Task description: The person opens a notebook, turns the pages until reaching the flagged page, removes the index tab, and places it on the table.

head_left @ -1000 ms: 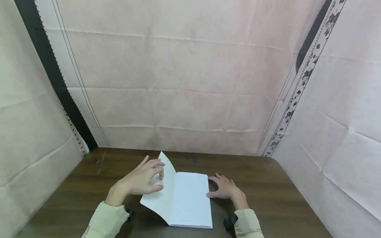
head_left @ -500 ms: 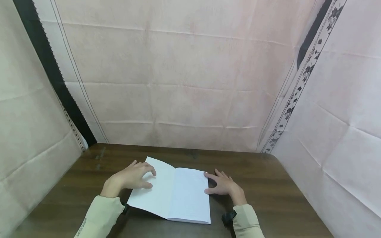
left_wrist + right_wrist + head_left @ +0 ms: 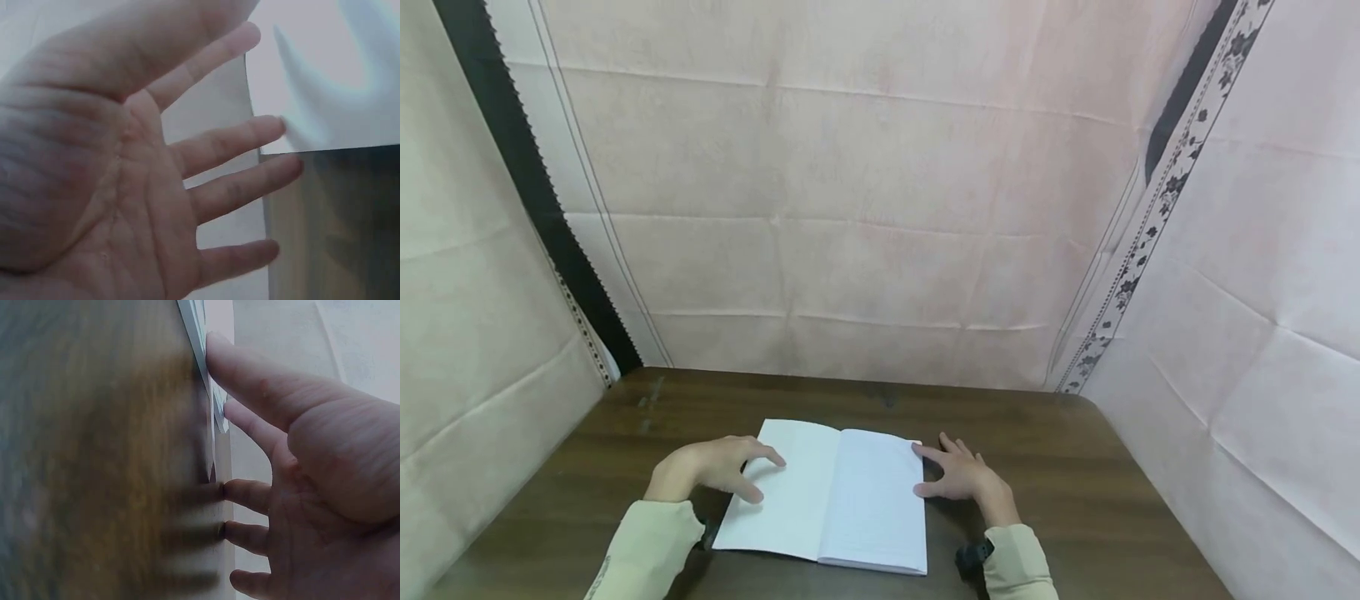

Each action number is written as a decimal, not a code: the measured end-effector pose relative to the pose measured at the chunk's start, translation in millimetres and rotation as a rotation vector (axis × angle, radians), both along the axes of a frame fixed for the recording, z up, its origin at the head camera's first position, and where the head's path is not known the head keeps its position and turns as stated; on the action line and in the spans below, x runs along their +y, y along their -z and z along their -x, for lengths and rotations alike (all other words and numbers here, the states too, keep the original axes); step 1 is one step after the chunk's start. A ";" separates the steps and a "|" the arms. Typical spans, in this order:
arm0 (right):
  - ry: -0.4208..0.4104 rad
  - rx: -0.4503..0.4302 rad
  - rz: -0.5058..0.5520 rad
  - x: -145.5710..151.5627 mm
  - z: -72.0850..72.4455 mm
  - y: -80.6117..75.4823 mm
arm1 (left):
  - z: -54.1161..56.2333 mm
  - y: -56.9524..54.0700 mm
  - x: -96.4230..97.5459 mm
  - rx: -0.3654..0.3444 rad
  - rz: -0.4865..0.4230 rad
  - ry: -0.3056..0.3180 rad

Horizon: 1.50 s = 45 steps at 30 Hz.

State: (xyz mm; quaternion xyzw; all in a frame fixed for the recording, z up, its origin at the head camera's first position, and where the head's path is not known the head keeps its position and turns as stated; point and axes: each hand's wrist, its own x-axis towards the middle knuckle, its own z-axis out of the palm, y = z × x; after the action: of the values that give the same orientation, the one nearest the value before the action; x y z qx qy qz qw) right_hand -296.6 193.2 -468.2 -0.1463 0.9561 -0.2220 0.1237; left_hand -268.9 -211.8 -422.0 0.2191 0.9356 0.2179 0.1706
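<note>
An open notebook (image 3: 874, 500) with white pages lies flat on the brown table, its thicker stack of pages on the right side. My left hand (image 3: 715, 468) is over the outer edge of the left page, thumb and fingers spread, holding nothing. In the left wrist view that palm (image 3: 144, 187) faces the camera, with the page (image 3: 331, 75) beyond the fingertips. At the notebook's right edge, my right hand (image 3: 961, 477) rests with thumb and index finger apart on the page margin. The right wrist view shows its thumb (image 3: 244, 369) against the page edges, the other fingers extended.
The brown wooden table (image 3: 1075, 500) extends around the notebook on every side. Pale cloth hangings (image 3: 850, 208) enclose it at the back, left and right. A dark device (image 3: 973, 557) is worn at the right wrist, below the light green sleeve (image 3: 1021, 567).
The raised left page has swung down to the left and now lies flat. My left hand has moved left and lower with it. The right hand has stayed at the right edge.
</note>
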 end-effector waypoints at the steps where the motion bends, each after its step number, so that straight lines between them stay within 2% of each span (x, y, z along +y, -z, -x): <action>1: 0.003 -0.003 0.001 -0.3 0.0 -0.3 | -0.7 0.2 1.0 -0.009 0.013 -0.002; 9: 0.046 -0.005 -0.001 -1.1 5.5 -4.9 | -5.8 -6.5 15.1 -0.018 0.117 -0.009; 14: 0.053 -0.001 -0.002 -1.2 6.4 -5.4 | -7.3 -6.6 20.0 -0.035 0.133 -0.011; 19: 0.037 -0.016 0.003 -0.7 4.1 -2.8 | -9.4 -1.2 24.3 0.015 0.106 0.001; 25: 0.039 -0.016 -0.003 -2.9 2.4 2.7 | -13.7 5.5 36.3 0.064 0.117 -0.002; 29: 0.053 -0.012 0.017 -5.1 1.4 4.0 | -14.7 9.3 47.0 0.127 0.144 0.029; 33: 0.062 -0.012 0.033 -6.2 0.7 3.9 | -14.6 11.7 58.0 0.218 0.158 0.089; 36: 0.063 -0.006 0.027 -6.3 0.3 3.0 | -15.7 12.4 65.8 0.260 0.152 0.134; 41: 0.062 0.000 0.014 -5.7 0.0 2.5 | -18.6 14.0 78.5 0.269 0.124 0.184; 45: 0.061 -0.005 0.016 -4.3 0.4 4.6 | -20.9 19.7 87.1 0.263 0.126 0.208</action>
State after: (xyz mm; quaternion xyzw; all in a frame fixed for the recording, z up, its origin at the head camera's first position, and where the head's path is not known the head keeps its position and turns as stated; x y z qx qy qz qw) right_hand -297.0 188.9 -472.8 -0.1173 0.9580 -0.2337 0.1179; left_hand -247.9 -124.6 -441.7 0.3304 0.9339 0.1096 0.0816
